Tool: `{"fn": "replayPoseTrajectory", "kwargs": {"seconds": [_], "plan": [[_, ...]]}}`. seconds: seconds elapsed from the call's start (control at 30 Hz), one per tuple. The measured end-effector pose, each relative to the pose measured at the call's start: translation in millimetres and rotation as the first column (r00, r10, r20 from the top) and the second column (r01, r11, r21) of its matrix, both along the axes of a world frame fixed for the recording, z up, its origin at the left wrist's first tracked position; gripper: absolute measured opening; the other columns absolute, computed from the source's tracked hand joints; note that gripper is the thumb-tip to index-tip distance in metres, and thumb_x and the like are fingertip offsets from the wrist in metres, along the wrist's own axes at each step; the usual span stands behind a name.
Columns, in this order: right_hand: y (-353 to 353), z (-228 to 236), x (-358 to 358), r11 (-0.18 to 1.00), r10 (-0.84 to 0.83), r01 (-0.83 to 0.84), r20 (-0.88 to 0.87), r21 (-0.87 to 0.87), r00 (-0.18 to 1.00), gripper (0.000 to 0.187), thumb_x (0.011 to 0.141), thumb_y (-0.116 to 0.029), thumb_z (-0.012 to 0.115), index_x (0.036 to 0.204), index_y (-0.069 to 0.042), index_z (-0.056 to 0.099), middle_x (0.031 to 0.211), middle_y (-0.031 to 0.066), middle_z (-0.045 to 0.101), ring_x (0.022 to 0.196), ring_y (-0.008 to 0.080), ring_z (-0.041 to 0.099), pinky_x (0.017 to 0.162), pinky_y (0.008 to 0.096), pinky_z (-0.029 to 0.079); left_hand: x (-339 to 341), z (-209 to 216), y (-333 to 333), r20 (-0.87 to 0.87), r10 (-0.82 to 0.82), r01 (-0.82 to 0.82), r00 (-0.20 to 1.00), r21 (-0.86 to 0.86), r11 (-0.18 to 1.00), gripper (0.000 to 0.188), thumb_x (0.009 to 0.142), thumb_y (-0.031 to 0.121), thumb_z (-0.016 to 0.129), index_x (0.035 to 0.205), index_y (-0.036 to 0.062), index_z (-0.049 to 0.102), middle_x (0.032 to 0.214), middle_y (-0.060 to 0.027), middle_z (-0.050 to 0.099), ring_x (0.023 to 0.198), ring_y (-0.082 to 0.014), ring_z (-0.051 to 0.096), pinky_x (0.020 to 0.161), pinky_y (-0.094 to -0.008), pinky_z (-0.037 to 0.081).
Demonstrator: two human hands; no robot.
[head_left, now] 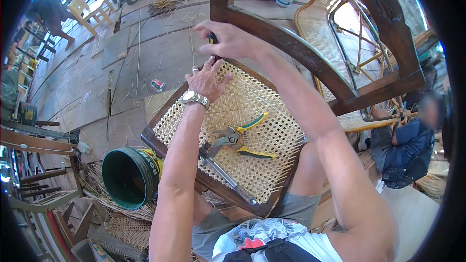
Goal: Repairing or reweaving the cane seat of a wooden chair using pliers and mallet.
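We see rough woven cane on the chair seat (pixel 242 126), its frame dark glossy wood; at six o'clock, shiny metal pliers (pixel 238 140) with plastic handles.

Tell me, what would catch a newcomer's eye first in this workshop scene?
Most striking is the woven cane seat of a dark wooden chair, filling the middle of the view. At its far edge the left hand presses on the weave while the right hand grips a dark-handled tool. Yellow-handled pliers lie on the cane, and a green bucket lies tipped on the floor at the left.
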State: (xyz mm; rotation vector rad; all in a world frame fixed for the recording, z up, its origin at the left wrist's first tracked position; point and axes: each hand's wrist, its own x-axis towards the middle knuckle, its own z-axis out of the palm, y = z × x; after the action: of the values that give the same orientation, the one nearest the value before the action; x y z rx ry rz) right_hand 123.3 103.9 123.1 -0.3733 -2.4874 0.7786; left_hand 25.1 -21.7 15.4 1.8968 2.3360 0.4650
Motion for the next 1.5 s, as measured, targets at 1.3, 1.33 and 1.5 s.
{"fn": "replayPoseTrajectory", "kwargs": {"seconds": [1.3,1.33,1.5], "plan": [[-319.2,-63.5,310.0,0.758,-0.533,0.5,0.043,-0.42,0.845,0.019,0.085,0.001,0.075,0.098,0.0,0.061,0.101,0.0121,0.066,0.09,0.026,0.066,0.078,0.0346,0.053,-48.4,-41.1,34.5,-0.057,-0.176,0.176,0.983,0.003,0.984,0.072,0.094,0.079,0.039,0.154,0.0396,0.043,0.165,0.002,0.035,0.141,-0.0387,0.047,0.115,-0.0521,0.039],[-317.0,-57.3,301.9,0.761,-0.525,0.489,0.038,-0.426,0.85,0.019,0.085,0.001,0.075,0.098,0.0,0.061,0.101,0.0121,0.066,0.09,0.026,0.066,0.078,0.0346,0.053,-61.9,-43.2,37.0,0.054,-0.287,0.285,0.956,0.038,0.958,0.071,0.095,0.077,0.039,0.154,0.0372,0.043,0.164,0.0001,0.037,0.141,-0.0356,0.048,0.117,-0.046,0.039],[-299.9,-52.9,261.3,0.895,-0.375,0.379,0.064,-0.237,0.925,0.025,0.083,0.0,0.075,0.103,-0.001,0.06,0.101,0.0134,0.062,0.09,0.0334,0.064,0.079,0.0412,0.054,-77.3,-58.9,44.6,0.082,-0.139,0.123,0.987,0.18,0.976,0.074,0.098,0.073,0.038,0.153,0.0256,0.047,0.16,-0.0093,0.043,0.14,-0.0303,0.049,0.116,-0.041,0.04]]}}
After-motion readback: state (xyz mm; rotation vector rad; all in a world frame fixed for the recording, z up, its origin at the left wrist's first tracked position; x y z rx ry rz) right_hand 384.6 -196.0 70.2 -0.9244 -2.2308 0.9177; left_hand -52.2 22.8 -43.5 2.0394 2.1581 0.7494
